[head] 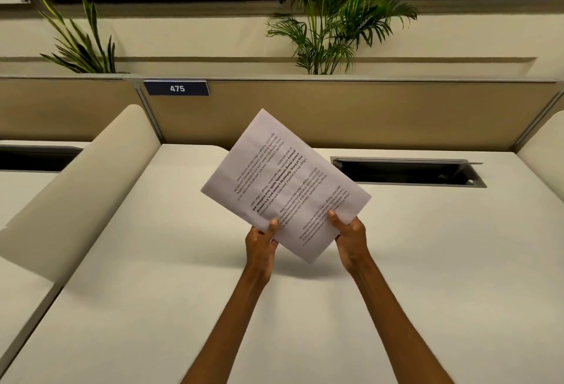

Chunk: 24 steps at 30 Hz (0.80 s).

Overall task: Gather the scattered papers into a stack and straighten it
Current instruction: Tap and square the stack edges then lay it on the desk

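A stack of white printed papers (283,182) is held tilted above the white desk (152,261), one corner pointing up toward the back panel. Its text reads upside down from here. My left hand (261,243) grips the stack's lower left edge, thumb on top. My right hand (351,238) grips the lower right edge, thumb on the printed face. The sheets look roughly aligned; how many there are cannot be told. No loose sheets lie on the desk.
A tan partition (335,115) with a blue "475" label (177,88) backs the desk. An open cable slot (406,171) sits at the back right. Curved white dividers (91,182) flank both sides. Two plants (329,17) stand behind the partition.
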Each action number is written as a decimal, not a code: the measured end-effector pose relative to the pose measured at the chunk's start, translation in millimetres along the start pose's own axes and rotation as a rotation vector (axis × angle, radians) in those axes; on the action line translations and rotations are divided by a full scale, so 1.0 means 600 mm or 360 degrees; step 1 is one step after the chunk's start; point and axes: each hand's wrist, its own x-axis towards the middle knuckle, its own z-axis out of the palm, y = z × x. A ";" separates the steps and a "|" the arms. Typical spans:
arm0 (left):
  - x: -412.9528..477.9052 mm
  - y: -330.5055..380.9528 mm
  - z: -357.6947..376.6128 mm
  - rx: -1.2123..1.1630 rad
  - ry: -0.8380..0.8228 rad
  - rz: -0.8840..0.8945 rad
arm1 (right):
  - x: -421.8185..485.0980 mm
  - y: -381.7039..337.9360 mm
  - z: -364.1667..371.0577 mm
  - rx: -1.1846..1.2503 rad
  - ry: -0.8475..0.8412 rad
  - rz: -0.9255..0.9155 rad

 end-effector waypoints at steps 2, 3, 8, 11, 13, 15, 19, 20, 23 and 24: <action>0.007 0.015 -0.018 -0.0001 -0.0027 0.0007 | 0.005 -0.010 -0.004 -0.0110 -0.0007 -0.0049; 0.013 0.027 -0.031 -0.0011 0.0005 0.0011 | 0.008 -0.015 -0.008 -0.0192 0.0007 -0.0078; 0.045 0.108 -0.107 0.0374 0.0055 0.0182 | 0.021 -0.040 -0.043 -0.0556 0.0037 -0.0139; 0.053 0.135 -0.118 0.0845 0.0042 0.0291 | 0.023 -0.047 -0.048 -0.0650 0.0009 -0.0160; 0.055 0.140 -0.114 0.1150 -0.0045 0.0391 | 0.025 -0.049 -0.050 -0.0731 0.0011 -0.0188; 0.053 0.136 -0.104 0.1276 -0.0088 0.0476 | 0.026 -0.051 -0.050 -0.0829 0.0000 -0.0202; 0.042 0.113 -0.077 0.1307 0.0001 0.0574 | 0.019 -0.049 -0.041 -0.0911 -0.0013 -0.0229; 0.041 0.107 -0.075 0.1302 0.0040 0.0590 | 0.017 -0.048 -0.040 -0.0919 -0.0016 -0.0243; 0.035 0.080 -0.082 0.1296 0.0088 0.0604 | 0.009 -0.037 -0.050 -0.0940 0.0016 -0.0261; 0.031 0.067 -0.088 0.1294 0.0093 0.0584 | 0.004 -0.028 -0.056 -0.0942 0.0035 -0.0239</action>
